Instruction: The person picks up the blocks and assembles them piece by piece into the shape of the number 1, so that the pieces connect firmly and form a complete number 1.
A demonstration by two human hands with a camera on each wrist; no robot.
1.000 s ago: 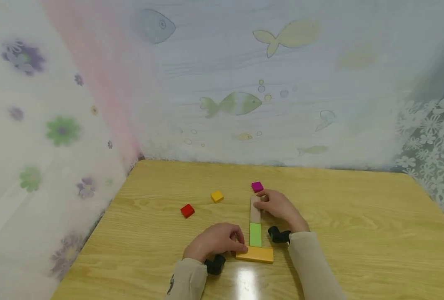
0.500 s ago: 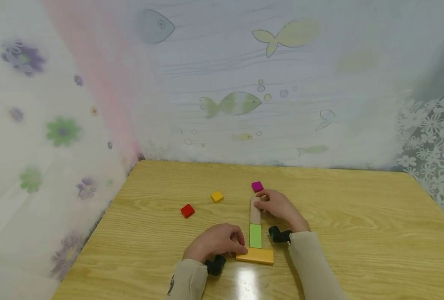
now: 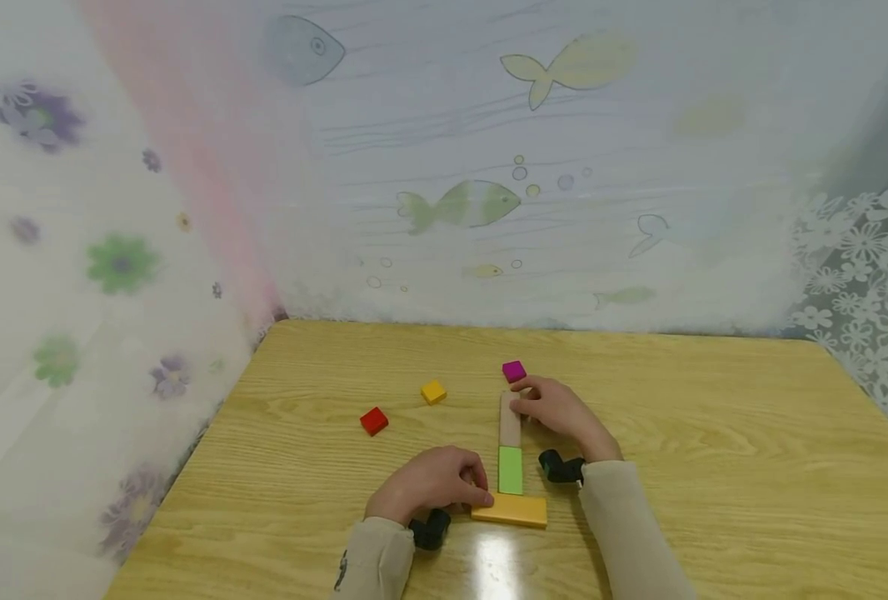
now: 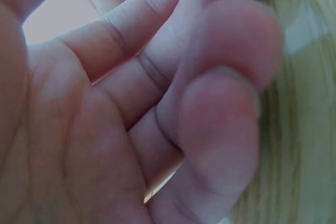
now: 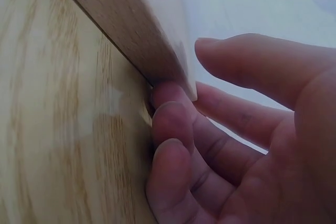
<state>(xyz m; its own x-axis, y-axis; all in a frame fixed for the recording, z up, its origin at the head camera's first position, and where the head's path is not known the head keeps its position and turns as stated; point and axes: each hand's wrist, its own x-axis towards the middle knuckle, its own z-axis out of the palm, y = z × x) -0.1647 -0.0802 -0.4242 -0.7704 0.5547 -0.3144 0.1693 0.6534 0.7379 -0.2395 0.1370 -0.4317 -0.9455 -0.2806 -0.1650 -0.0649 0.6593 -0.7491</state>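
Note:
An orange block [image 3: 517,511] lies crosswise nearest me on the table. My left hand [image 3: 432,482] grips its left end, thumb on top and fingers curled; in the left wrist view those curled fingers [image 4: 220,129] hide nearly all of the block. From its far side a light green block [image 3: 511,470] runs away from me, followed in line by a plain wooden block [image 3: 510,425]. My right hand [image 3: 560,414] holds the far end of the wooden block. In the right wrist view the fingers bend against the wooden block's [image 5: 131,19] side and end, the thumb over its top.
A magenta block [image 3: 514,371] lies just beyond the wooden one. Farther left are a yellow block [image 3: 433,392] and a red block [image 3: 374,421]. The wooden table [image 3: 714,433] meets a wall covering with painted fish [image 3: 481,204] at its back edge.
Both hands keep their places on the orange and wooden blocks. The row of blocks barely shifts; the whole head view tilts very slightly.

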